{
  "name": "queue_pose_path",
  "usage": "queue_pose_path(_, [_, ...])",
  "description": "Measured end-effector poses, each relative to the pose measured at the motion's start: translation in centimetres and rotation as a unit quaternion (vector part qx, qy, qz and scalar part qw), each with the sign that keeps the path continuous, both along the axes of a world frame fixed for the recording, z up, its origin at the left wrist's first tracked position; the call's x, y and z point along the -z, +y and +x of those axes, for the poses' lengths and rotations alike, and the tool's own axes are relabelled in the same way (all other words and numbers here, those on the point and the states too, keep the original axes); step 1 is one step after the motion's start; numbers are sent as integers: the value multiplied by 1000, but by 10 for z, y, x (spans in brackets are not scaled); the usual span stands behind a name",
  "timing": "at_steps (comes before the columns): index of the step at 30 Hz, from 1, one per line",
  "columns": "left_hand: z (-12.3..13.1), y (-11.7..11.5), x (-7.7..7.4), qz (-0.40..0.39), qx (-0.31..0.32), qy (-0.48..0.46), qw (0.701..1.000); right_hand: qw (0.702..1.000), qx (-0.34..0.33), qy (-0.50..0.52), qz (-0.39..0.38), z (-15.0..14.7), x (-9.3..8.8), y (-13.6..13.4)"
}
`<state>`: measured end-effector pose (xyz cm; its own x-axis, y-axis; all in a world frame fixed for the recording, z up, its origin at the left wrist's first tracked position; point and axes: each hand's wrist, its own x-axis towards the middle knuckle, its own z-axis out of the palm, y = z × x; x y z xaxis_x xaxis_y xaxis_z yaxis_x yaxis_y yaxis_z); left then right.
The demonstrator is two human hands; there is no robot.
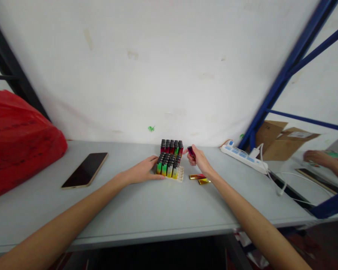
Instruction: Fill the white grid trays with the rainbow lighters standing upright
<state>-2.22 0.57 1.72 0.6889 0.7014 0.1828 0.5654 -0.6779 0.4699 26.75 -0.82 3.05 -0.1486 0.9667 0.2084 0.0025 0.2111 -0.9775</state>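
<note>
A pale tray [181,174] stands on the table with several lighters [166,168] upright in it, black-topped with green, yellow and silvery bodies. Its right-hand column of round slots shows bare. My left hand [142,171] grips the tray's left side, thumb along the front and fingers toward the back. Just behind stands a second upright block of lighters [171,147], mostly dark red. To the right of both, my right hand [198,158] is closed around a dark purple-red lighter [191,152], held tilted above the table. Near that wrist lie a red-and-gold lighter [196,176] and a gold one [204,181].
A phone [86,170] lies at left beside a large red plastic bag [19,138]. On the right are a white power strip [243,158] with cables, blue rack posts [278,80] and a cardboard box [281,144]. Beyond the rack, another person's hands [321,158] show.
</note>
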Motion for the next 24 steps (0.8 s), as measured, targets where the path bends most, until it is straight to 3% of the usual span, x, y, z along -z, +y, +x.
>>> queue_pose_path(6, [0, 1, 3, 6, -8, -15, 1000, 986, -31, -119, 111, 9, 3, 0])
queue_pose_path(12, [1, 1, 2, -4, -9, -16, 1000, 985, -18, -145, 89, 9, 19, 2])
queue_pose_path(17, [0, 2, 4, -4, -5, -24, 1000, 971, -14, -209, 118, 12, 14, -1])
queue_pose_path(24, [1, 2, 3, -6, -8, -23, 1000, 927, -35, -339, 156, 16, 9, -3])
